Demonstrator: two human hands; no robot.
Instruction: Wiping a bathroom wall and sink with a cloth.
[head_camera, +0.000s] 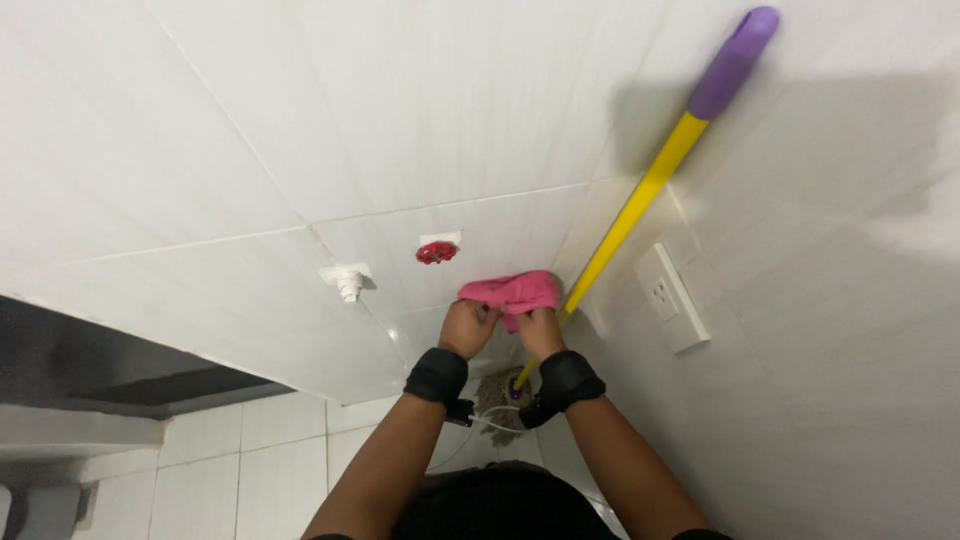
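Observation:
A pink cloth (512, 290) is bunched between both my hands, held up in front of a white tiled wall. My left hand (467, 326) grips its left end and my right hand (540, 330) grips its right end, the fists close together. Both wrists wear black bands. Just right of my right hand a yellow mop handle (628, 220) with a purple grip (733, 62) leans in the wall corner, its stringy mop head (500, 398) resting on the floor below my hands.
A red valve knob (436, 253) and a white tap fitting (348, 283) stick out of the wall left of the cloth. A white wall socket (670, 297) sits on the right wall. A dark ledge (110, 370) lies at the lower left.

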